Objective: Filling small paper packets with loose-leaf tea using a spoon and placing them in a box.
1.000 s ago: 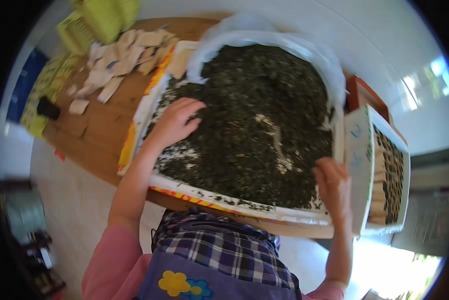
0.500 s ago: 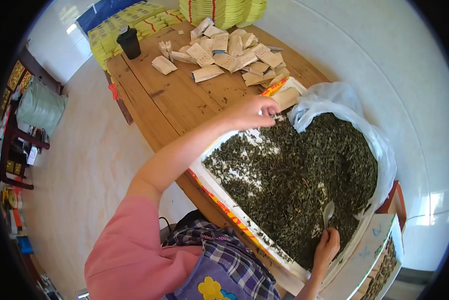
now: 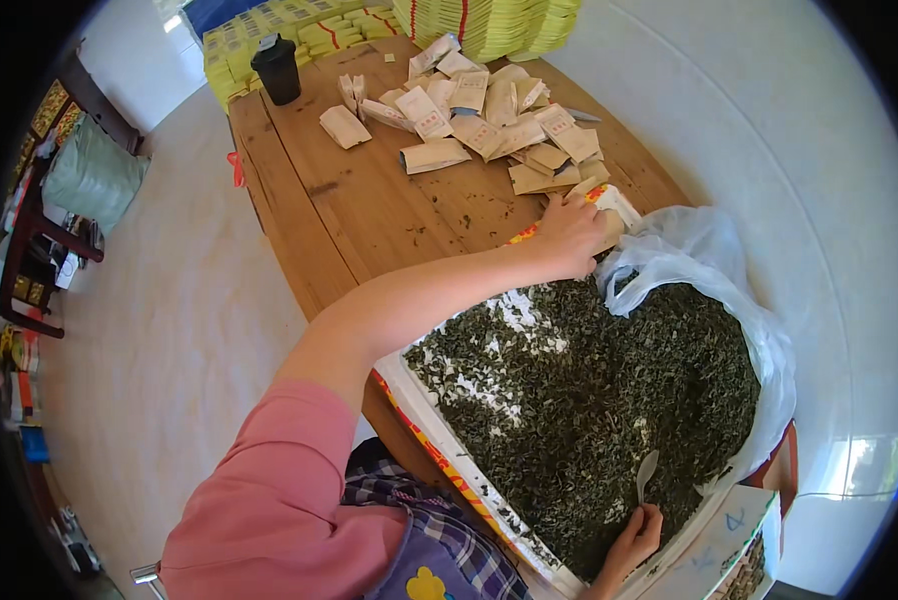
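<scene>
Spoon (image 3: 647, 474) tight in right hand (image 3: 637, 540), left hand (image 3: 572, 238) at tan packet (image 3: 612, 231) (grip unclear), red-printed packets (image 3: 425, 112) beyond.

Workshop-like room: loose dark leaves (image 3: 559, 450), heaped paper packets (image 3: 477, 134), yellow stacks (image 3: 494, 25).

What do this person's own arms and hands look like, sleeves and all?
A loose, short pink sleeve ends above the left elbow, leaving the left forearm bare. The left hand and right hand are both ungloved, with no watch or bracelet visible. The right sleeve is out of view.

Pink sleeve (image 3: 259, 480); purple apron (image 3: 415, 554), yellow flower (image 3: 426, 583), plaid panel (image 3: 466, 536).
</scene>
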